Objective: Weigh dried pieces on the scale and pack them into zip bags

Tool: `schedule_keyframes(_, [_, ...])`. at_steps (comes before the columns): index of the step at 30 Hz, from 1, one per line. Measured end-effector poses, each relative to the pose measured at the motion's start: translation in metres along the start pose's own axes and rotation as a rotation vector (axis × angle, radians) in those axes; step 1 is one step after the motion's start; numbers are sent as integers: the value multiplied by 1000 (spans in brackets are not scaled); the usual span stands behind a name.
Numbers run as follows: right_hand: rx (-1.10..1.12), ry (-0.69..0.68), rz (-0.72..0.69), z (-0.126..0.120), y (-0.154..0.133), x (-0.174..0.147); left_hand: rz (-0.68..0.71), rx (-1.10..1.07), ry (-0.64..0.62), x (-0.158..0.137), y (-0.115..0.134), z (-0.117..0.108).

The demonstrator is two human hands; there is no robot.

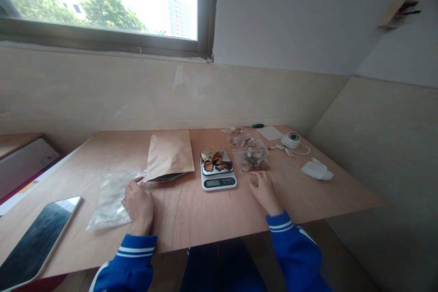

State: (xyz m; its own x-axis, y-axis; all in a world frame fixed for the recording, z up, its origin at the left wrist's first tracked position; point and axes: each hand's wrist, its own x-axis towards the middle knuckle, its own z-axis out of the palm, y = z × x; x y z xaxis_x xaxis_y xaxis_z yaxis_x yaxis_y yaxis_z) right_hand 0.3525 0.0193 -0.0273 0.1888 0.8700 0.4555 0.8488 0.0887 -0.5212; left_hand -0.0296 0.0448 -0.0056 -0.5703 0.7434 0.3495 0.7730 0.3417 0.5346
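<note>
A small white kitchen scale (pixel 219 183) stands in the middle of the table, with several brown dried slices (pixel 216 160), like dried mushrooms, on its metal plate. My left hand (pixel 138 203) lies on the right edge of a clear plastic bag (pixel 111 198), fingers loosely bent. Just beyond those fingertips is the open mouth of a flat brown kraft pouch (pixel 171 155). To the right of the scale, my right hand (pixel 264 190) rests on the table with loosely curved fingers. Its fingertips are close to a clear zip bag (pixel 255 160) of dark and brown dried pieces.
More zip bags (pixel 243 139) lie behind. Farther right are a green-handled tool (pixel 258 126), white paper (pixel 270 133), a white dome camera (pixel 290 140) with its cable, and a crumpled white tissue (pixel 316 169). A phone (pixel 39 242) lies at the front left.
</note>
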Motion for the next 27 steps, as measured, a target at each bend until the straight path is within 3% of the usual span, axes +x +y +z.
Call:
schedule_keyframes(3, [78, -105, 15, 1, 9, -4, -1, 13, -1, -1, 1, 0])
schedule_keyframes(7, [303, -121, 86, 1, 9, 1, 9, 46, 5, -1, 1, 1])
schedule_keyframes(13, [587, -112, 125, 14, -31, 75, 20, 55, -10, -2, 0, 1])
schedule_keyframes(18, [581, -146, 195, 54, -46, 129, 8, 20, -17, -2, 0, -1])
schedule_keyframes(22, [533, -152, 195, 78, -44, 134, 1, 13, -25, -2, 1, -2])
schedule_keyframes(27, [479, -104, 135, 74, -41, 129, -2, 47, -41, -2, 3, -3])
